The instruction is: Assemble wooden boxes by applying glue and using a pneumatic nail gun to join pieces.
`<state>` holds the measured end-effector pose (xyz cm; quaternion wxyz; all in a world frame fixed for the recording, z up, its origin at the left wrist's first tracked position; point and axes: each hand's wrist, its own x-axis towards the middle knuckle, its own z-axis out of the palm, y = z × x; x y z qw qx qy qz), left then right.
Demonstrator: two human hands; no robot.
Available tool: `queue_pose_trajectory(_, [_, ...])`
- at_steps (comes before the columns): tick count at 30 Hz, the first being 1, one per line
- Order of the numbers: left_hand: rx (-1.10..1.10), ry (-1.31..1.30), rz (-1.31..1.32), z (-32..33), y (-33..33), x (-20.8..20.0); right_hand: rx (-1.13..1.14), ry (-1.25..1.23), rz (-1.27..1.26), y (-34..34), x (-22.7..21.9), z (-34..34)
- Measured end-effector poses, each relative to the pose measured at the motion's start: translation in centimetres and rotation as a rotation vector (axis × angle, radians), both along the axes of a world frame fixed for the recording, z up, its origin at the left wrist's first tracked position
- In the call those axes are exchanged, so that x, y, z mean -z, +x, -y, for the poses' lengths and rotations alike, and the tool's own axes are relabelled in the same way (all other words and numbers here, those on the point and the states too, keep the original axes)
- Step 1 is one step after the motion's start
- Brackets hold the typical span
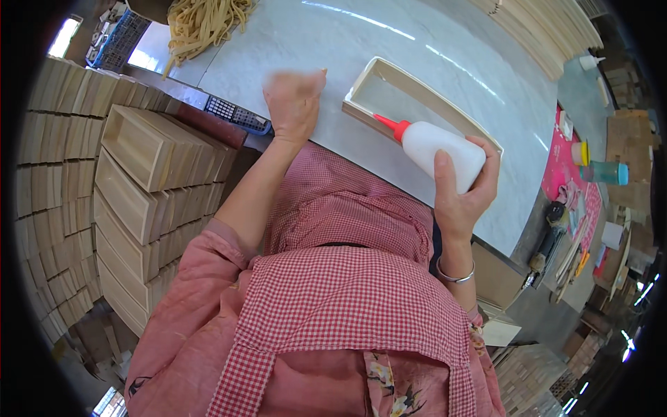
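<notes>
In the head view, the right hand (467,201) was clamped round a bottle (438,149) — tilted, nozzle leftward, over the frame's (420,89) near side. The left hand (295,104) was blurred above the table (285,42) — open or closed, I couldn't tell.

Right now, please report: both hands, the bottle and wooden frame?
Right hand grips white bottle. Left hand blurred, nothing visible in it. Wooden frame on table, partly hidden behind bottle.

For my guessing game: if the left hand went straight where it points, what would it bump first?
Probably nothing: ahead of the left hand, the way looks free over the shiny table, with the wooden frame off to the right. It's blurry, its height unclear.
</notes>
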<state>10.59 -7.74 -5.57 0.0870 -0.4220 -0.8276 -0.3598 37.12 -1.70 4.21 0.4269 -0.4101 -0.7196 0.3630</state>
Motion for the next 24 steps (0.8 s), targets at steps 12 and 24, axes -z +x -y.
queue_pose_trajectory(12, [-0.022, 0.160, -0.053, -0.6, -0.2, 1.0, 0.159, -0.064, 0.072, 7.1, -1.4, 1.0])
queue_pose_trajectory(24, [-0.024, 0.117, -0.055, -0.3, -1.4, 1.8, 0.386, 0.015, 0.152, 14.3, -1.5, 1.8])
